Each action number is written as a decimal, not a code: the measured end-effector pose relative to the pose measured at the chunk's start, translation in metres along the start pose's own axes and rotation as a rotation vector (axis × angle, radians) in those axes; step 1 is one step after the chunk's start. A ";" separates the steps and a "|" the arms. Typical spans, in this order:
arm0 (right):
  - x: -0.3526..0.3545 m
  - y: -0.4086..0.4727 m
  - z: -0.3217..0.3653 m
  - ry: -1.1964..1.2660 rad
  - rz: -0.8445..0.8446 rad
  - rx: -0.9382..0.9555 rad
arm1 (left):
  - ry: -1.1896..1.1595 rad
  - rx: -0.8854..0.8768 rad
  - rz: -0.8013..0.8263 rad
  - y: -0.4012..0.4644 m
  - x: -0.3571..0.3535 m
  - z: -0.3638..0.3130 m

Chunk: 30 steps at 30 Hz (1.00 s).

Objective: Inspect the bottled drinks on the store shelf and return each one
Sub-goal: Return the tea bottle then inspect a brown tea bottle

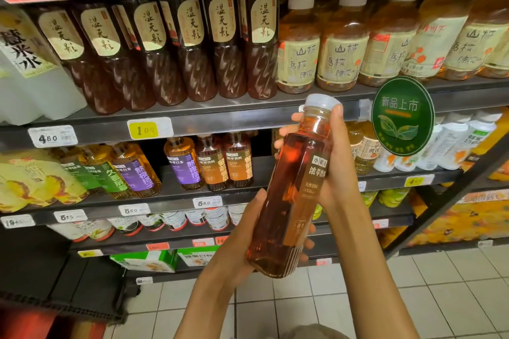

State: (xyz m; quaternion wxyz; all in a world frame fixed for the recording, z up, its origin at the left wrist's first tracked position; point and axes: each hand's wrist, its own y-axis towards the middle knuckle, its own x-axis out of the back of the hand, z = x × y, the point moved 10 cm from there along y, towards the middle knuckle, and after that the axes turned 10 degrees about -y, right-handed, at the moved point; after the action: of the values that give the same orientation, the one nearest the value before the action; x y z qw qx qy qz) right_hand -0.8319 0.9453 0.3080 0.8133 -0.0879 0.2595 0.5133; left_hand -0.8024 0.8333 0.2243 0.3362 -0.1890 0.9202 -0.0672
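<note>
Both hands are gripping the full bottle (pixel 292 187): left hand (pixel 237 239) cupping its base, right hand (pixel 334 162) wrapping the neck. It is looking rigid, fairly heavy and probably slick, so holding mid-body seems safest.

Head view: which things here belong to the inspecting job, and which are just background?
In the job:
- amber tea bottle
- left hand gripping its base
- right hand gripping its upper part

Background:
- round green sign
- price tags
- floor tiles

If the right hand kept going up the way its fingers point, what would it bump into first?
Probably the front edge of the shelf holding the pale-labelled bottles above. The right hand grips the amber bottle, fingers pointing up. Depth is unclear, so it might pass in front.
</note>
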 end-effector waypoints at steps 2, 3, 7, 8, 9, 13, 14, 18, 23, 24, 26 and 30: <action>0.003 0.001 0.001 -0.054 -0.014 -0.009 | 0.040 -0.019 -0.034 -0.001 0.003 -0.002; 0.005 0.001 0.003 -0.119 -0.033 -0.018 | 0.060 -0.041 -0.077 -0.001 0.005 -0.004; 0.010 -0.001 0.012 -0.449 -0.110 -0.026 | 0.316 -0.212 -0.305 -0.001 0.017 -0.029; 0.010 -0.002 0.010 -0.479 -0.120 -0.034 | 0.363 -0.243 -0.321 0.000 0.018 -0.033; 0.011 -0.004 0.008 -0.482 -0.137 -0.040 | 0.406 -0.251 -0.335 0.001 0.019 -0.034; 0.016 -0.005 0.005 -0.371 -0.150 -0.024 | 0.449 -0.208 -0.313 0.004 0.021 -0.022; 0.016 -0.005 0.005 -0.324 -0.125 -0.026 | 0.409 -0.188 -0.305 0.004 0.024 -0.020; 0.007 -0.005 0.005 -0.021 -0.010 -0.017 | 0.159 -0.062 -0.224 0.007 0.028 -0.012; 0.000 -0.004 0.002 0.123 0.021 -0.015 | -0.037 -0.007 -0.005 0.007 0.004 -0.005; 0.004 -0.003 0.002 0.073 0.002 -0.022 | -0.008 -0.032 -0.042 0.007 0.005 -0.007; 0.014 -0.003 0.005 -0.154 -0.066 -0.031 | 0.103 -0.089 -0.184 0.006 0.012 -0.015; 0.019 -0.004 0.004 -0.349 -0.150 -0.071 | 0.366 -0.222 -0.353 0.004 0.017 -0.030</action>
State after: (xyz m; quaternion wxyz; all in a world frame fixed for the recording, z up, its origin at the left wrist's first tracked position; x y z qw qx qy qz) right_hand -0.8210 0.9601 0.3013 0.8784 -0.0452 0.0889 0.4674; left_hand -0.8348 0.8299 0.2365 0.1246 -0.3668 0.9202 -0.0563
